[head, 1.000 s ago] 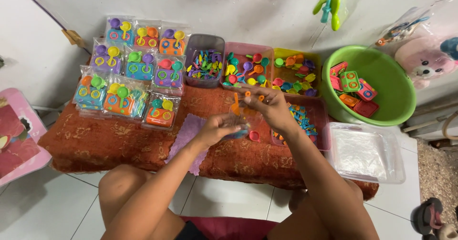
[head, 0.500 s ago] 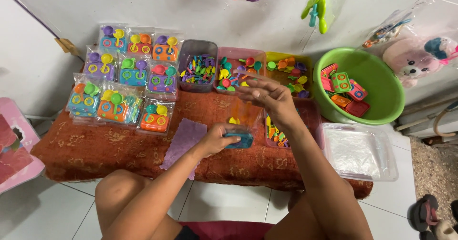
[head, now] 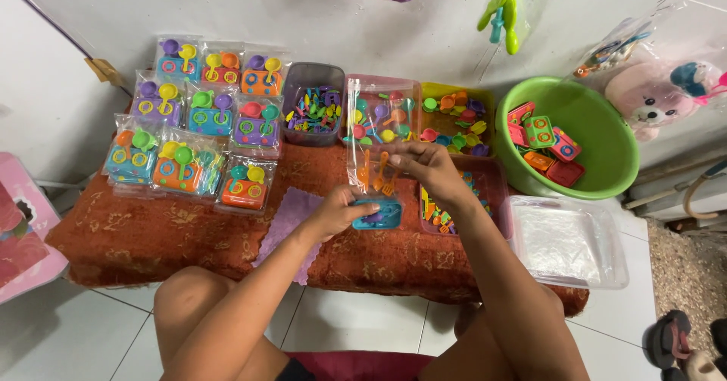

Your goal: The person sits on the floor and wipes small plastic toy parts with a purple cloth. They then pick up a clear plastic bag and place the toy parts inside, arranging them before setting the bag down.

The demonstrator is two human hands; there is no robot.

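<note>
My left hand [head: 341, 210] grips a small blue toy stove [head: 381, 214] low over the red-brown cushioned bench [head: 151, 233]. Just above it, my right hand [head: 428, 167] pinches the edge of a clear plastic bag [head: 379, 112] together with some orange toy utensils [head: 374, 170]. The bag stands upright in front of the trays, its lower end close to the blue stove. My forearms come up from the bottom of the view, over my bare knees.
Several bagged toy sets [head: 193, 127] lie at the back left. Along the wall stand a purple tub of small utensils [head: 314, 112], a yellow tray [head: 458, 116] and a green basin [head: 598, 161] of toy stoves. A clear tub [head: 568, 241] sits right; a purple cloth [head: 284, 222] lies left.
My right hand, spread open over the trays half a second ago, has come down beside the left hand and now holds the clear bag and orange utensils. The left hand has kept the blue stove.
</note>
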